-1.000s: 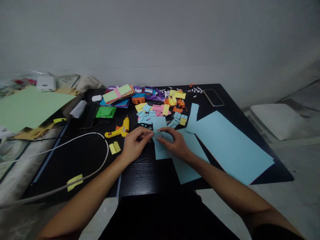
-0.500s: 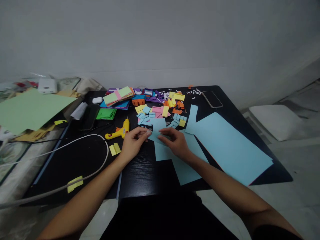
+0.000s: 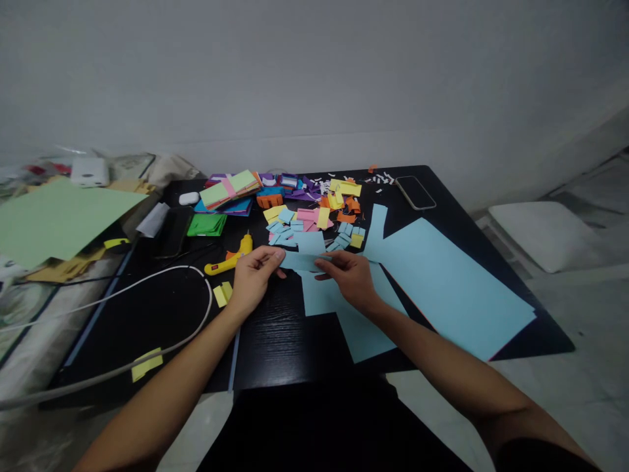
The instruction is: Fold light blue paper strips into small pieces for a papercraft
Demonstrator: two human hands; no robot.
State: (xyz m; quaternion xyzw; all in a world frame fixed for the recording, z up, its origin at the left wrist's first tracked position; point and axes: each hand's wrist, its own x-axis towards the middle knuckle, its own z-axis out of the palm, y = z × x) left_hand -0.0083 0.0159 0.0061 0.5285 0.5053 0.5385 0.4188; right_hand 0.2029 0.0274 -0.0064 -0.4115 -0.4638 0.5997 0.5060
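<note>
Between the two bare hands, above the black wood-grained table (image 3: pixel 275 341), hangs a narrow light-blue paper strip (image 3: pixel 301 262); the left hand (image 3: pixel 253 275) has its left end in a grip of thumb against fingers, and the right hand (image 3: pixel 351 278) pinches it toward its right end, thumb nearest the camera. Beneath the strip and the right hand lie flat light-blue paper sheets (image 3: pixel 366 331), partly overlapping; just beyond the strip sits a loose heap of small folded light-blue paper pieces (image 3: pixel 282 233), with pink folded paper pieces (image 3: pixel 308 215) and yellow ones mixed in or touching.

Near the left hand, on its far side, lies a yellow glue gun (image 3: pixel 230 262), nozzle pointing away; a small folded yellow paper piece (image 3: pixel 223 294) rests just beside the left wrist. Farther out on the left are a bright green folded paper stack (image 3: pixel 206 225), a dark phone (image 3: pixel 174 231) and a curving pale cable (image 3: pixel 209 288); behind the heap, a multicoloured paper bundle (image 3: pixel 230 189) with a pink band lies near orange, purple and white scraps. On the right, a large light-blue paper stack (image 3: pixel 457 288) spreads across the table; a second phone (image 3: pixel 415 193), light-rimmed, lies near the far right corner.
</note>
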